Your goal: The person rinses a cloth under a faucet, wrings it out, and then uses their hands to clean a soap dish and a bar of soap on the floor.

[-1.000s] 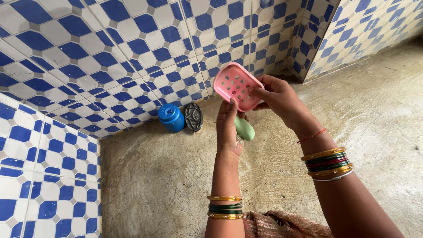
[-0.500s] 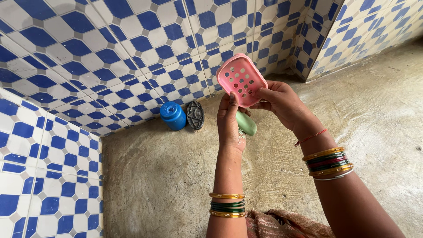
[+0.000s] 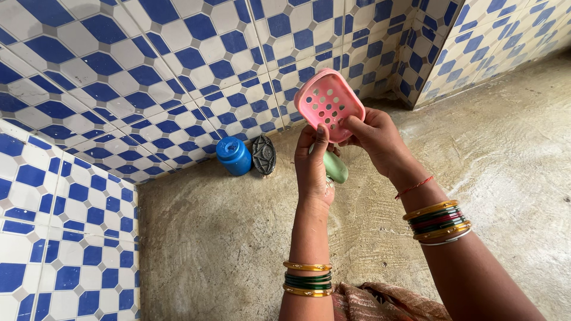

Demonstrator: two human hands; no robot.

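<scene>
Blue-tiled walls (image 3: 148, 71) behind, right hand (image 3: 375, 138) grips a pink soap dish (image 3: 329, 102) while left hand (image 3: 314, 169), fingers curled around green soap (image 3: 336, 169), touches its perforated base.

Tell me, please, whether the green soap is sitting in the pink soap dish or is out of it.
Out. The left hand holds the green soap below the pink soap dish, which the right hand holds tilted and empty.

Just the one head cam, up close
We're looking steeply down past raised forearms, floor corner (image 3: 140, 190) at 9 o'clock, tiled wall (image 3: 148, 77) toward 12.
</scene>
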